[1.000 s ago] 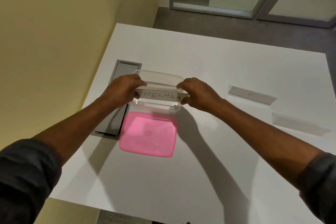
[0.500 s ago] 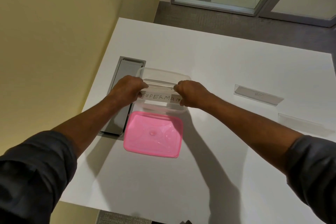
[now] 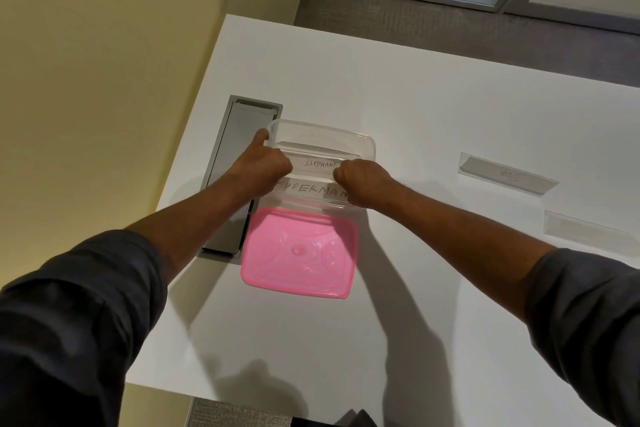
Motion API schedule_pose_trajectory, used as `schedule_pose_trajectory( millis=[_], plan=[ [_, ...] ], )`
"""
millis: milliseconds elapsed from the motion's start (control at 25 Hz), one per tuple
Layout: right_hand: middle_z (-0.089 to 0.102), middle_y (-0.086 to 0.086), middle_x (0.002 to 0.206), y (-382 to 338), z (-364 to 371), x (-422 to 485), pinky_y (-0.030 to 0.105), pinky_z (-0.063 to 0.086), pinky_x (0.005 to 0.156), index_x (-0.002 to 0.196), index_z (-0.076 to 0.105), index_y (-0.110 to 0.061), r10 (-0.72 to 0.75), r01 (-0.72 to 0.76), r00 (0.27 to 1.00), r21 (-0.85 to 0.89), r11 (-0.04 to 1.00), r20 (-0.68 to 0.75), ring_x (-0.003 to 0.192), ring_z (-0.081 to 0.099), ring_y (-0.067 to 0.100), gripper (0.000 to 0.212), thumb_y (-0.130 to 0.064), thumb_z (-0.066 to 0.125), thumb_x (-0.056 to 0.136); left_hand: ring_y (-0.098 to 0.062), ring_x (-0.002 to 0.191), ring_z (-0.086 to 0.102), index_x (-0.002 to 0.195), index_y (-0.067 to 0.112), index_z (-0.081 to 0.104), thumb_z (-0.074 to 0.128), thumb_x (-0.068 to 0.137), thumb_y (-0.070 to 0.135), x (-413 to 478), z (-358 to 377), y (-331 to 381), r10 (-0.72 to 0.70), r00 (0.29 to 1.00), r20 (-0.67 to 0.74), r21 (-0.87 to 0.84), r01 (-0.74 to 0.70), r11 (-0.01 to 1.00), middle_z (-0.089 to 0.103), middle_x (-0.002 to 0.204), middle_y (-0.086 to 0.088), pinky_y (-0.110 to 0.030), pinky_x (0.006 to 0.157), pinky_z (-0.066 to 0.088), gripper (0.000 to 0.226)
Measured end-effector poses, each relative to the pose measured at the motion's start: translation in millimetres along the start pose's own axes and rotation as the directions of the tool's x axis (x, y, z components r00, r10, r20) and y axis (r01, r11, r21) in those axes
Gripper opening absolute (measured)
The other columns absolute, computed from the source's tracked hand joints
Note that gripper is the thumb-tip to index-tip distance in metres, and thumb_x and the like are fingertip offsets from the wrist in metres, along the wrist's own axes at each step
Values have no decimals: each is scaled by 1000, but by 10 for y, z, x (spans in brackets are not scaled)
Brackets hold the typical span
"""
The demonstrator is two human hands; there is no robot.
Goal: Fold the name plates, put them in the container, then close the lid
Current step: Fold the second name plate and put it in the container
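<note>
The SUPERMAN plate (image 3: 313, 191) has gone down into the clear container (image 3: 367, 146), near the ELEPHANT plate (image 3: 320, 164). Both hands, left hand (image 3: 265, 166) and right hand (image 3: 360, 180), are curled shut on it. Two plates (image 3: 507, 178) wait far right on the bench (image 3: 415, 97); the pink lid (image 3: 299, 251) is still off.

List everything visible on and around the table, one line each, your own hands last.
Clear plastic container: one, transparent, open, on the table's left part.
Name plates in the container: two, clear with handwriting, ELEPHANT behind SUPERMAN.
Pink plastic lid: one, lying flat just in front of the container.
Loose name plates: two, clear, on the right; one with writing, one near the right edge.
Grey cable hatch: one, set in the table, left of the container.
White table: one.
Left hand: on the SUPERMAN plate's left end.
Right hand: on its right end.
</note>
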State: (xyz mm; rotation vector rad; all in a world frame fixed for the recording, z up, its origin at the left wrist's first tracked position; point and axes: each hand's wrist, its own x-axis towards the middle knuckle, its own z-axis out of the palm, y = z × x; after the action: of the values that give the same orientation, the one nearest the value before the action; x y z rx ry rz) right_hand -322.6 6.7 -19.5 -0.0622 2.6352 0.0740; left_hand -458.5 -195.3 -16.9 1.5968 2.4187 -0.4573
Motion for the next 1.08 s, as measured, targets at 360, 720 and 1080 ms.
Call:
schedule_pose_trajectory(
  millis=[360,720,1080],
  plan=[
    [70,11,120,-22,46,98,41,59,76,123,67,-9,6,-5,1000,-20,1000,26,107,74,34,30,0,62,95,-27,91,80,113,22,82,87,84,17,110,81,-19,-20,999,30,-66,22,998,83,105,-6,-39,78,63,30],
    [71,14,120,22,-26,63,42,63,81,122,66,-4,-14,14,1000,74,997,-4,106,74,35,29,-3,70,93,-26,99,78,119,18,79,88,86,26,161,-38,19,-56,992,109,-107,68,992,80,112,-6,-40,83,63,35],
    [77,4,107,549,-72,-756,39,61,86,123,75,-12,300,-41,921,703,710,-248,91,75,19,38,5,73,89,-21,92,76,104,21,85,65,103,37,107,-709,494,-340,914,-220,-626,135,768,84,97,2,-33,80,57,25]
  ],
)
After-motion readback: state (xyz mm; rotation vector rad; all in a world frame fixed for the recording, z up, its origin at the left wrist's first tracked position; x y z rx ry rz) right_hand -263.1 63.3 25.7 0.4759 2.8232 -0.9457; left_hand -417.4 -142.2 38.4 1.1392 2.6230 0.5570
